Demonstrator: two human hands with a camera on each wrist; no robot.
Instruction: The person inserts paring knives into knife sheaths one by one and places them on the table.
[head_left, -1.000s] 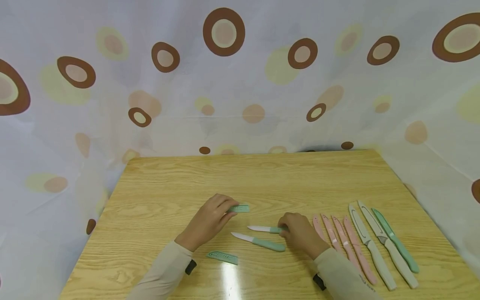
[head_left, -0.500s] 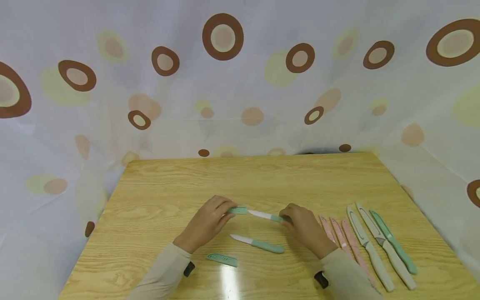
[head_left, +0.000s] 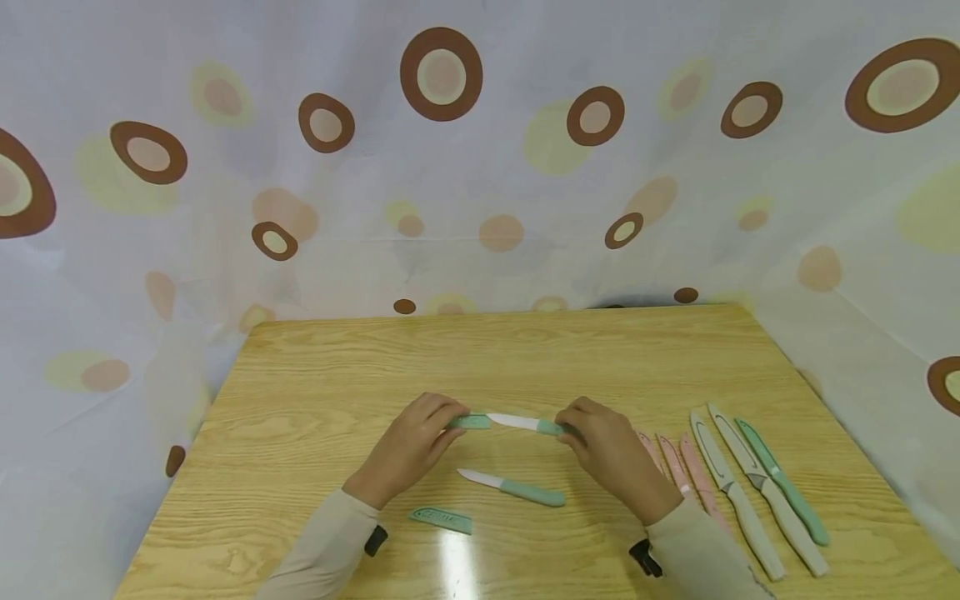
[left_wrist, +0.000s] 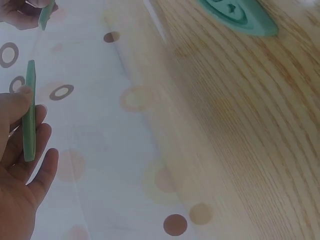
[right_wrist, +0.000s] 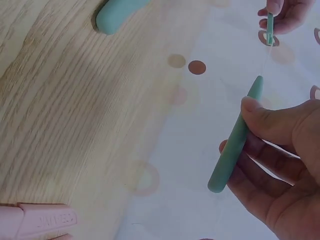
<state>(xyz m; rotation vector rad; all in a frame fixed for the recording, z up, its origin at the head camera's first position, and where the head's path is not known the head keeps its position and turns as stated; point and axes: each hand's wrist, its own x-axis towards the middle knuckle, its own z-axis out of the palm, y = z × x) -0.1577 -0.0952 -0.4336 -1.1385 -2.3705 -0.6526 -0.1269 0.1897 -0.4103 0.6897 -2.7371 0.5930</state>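
My left hand (head_left: 411, 442) pinches a green blade sheath (head_left: 471, 422) between thumb and fingers; the left wrist view shows the sheath (left_wrist: 29, 115) edge-on. Opposite it, my right hand (head_left: 606, 450) grips the green handle (right_wrist: 235, 140) of a small paring knife whose white blade (head_left: 513, 421) points left. The blade's tip is right at the sheath's open end, in line with it. Both are held up over the table. Below them lies a second green paring knife (head_left: 517, 487) with a bare white blade. A second green sheath (head_left: 441, 520) lies to its left, nearer the front.
On the right of the wooden table (head_left: 337, 367) lie several sheathed knives in a row: pink ones (head_left: 697, 471) partly behind my right forearm, two cream ones (head_left: 750, 517) and a green one (head_left: 783, 483). A dotted cloth (head_left: 502, 192) hangs behind the table.
My right hand has raised the green paring knife from the table and brought its blade tip to the sheath's opening. The left hand has stayed nearly in place with the sheath.
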